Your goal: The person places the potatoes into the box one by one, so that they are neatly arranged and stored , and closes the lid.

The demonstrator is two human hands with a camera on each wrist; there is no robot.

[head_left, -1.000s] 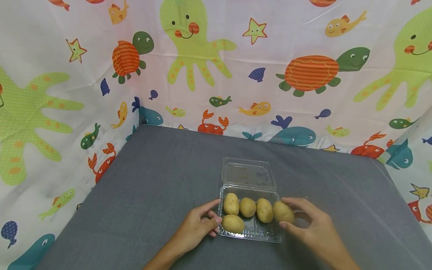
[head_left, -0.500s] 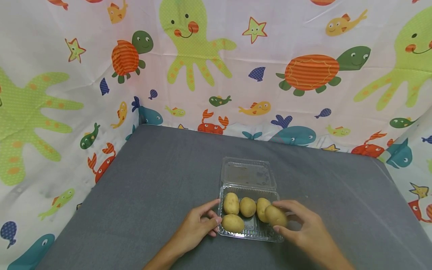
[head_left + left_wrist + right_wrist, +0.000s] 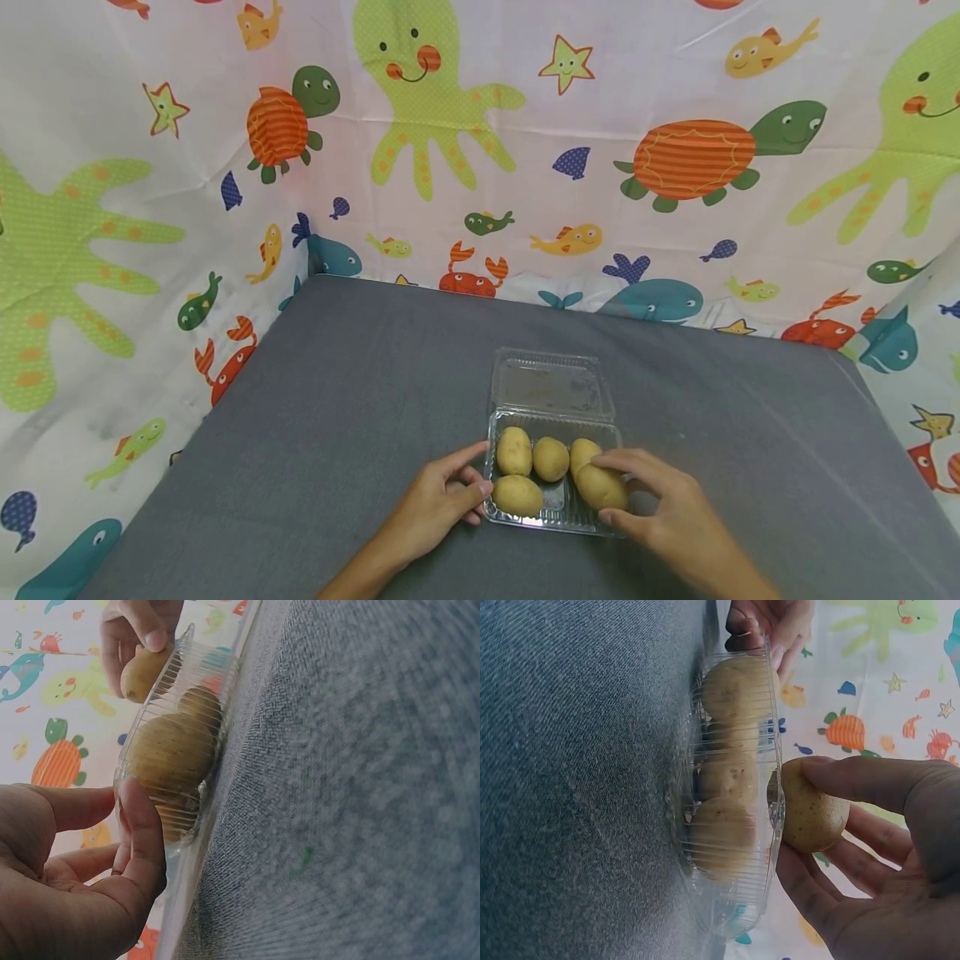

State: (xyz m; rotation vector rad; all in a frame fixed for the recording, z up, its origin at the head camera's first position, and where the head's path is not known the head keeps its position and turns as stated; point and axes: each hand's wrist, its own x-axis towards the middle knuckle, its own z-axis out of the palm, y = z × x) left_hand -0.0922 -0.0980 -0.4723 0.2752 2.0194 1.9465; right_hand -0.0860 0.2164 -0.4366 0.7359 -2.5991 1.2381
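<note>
A clear plastic clamshell container (image 3: 551, 523) stands on the grey cloth with its lid (image 3: 551, 385) folded back. My left hand (image 3: 442, 500) holds the container's left rim, its thumb and fingers on the edge in the left wrist view. Between the thumb and fingers of my right hand (image 3: 670, 502) is a potato (image 3: 810, 814), above the container's right part and higher than its rim. It partly covers another potato (image 3: 583, 454) inside. Also in the container lie an upright potato (image 3: 514, 452) at back left, a rounder potato (image 3: 551, 460) beside it, and a sideways potato (image 3: 517, 497) at front left.
The grey cloth (image 3: 360, 375) covers the surface around the container. A white curtain (image 3: 525, 192) printed with sea animals hangs behind it and along both sides.
My right hand has carried its potato leftward, from beside the container's right edge to above its right part. The left hand has stayed at the rim.
</note>
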